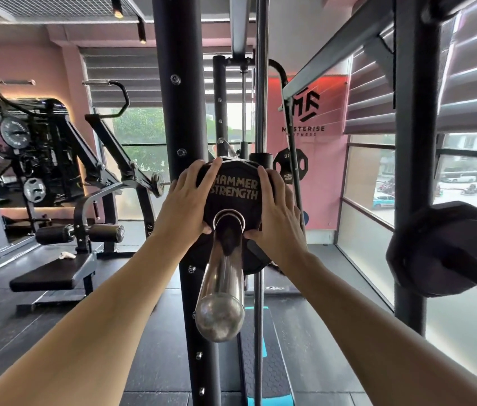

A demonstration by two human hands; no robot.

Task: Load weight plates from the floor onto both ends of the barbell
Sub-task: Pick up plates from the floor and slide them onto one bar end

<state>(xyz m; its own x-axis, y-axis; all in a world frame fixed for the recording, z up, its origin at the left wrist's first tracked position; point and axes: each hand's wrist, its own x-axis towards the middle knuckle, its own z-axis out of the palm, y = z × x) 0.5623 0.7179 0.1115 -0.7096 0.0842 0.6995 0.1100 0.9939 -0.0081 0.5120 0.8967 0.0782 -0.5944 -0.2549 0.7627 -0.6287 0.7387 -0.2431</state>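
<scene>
Weight plate (235, 189), black, many-sided, lettered HAMMER STRENGTH in pale capitals: seated on the barbell sleeve (223, 276), well in from the sleeve's free end, its face turned toward the camera, a second black plate (256, 259) showing behind it at the lower right. Barbell sleeve: chrome, runs from the plate's centre hole toward the viewer, rounded end cap nearest the camera. Left hand (186, 200): flat against the left part of the plate face, fingers straight and spread, fingertips reaching the upper rim, thumb tip beside the centre hole; grip open, pressing and not clasping. Right hand (279, 221): flat against the right part of the plate face, fingers straight and pointing up, thumb angled in toward the hole; grip open likewise. Both forearms bare, extended from the lower corners of the view. Rack upright (186, 112): black, bolted, standing directly behind the plate. Chrome guide rod (260, 83): vertical, just right of the upright. Stored plate (442, 247): black, on a horizontal peg of the right-hand rack post, well apart from the hands. Small plate (290, 165): black, with grip holes, hanging by the pink wall behind the barbell. Bench (52, 273): black padded, with roller pads, on the dark floor at left. Floor mat (273, 373): black with blue edging, on the floor beneath the sleeve
</scene>
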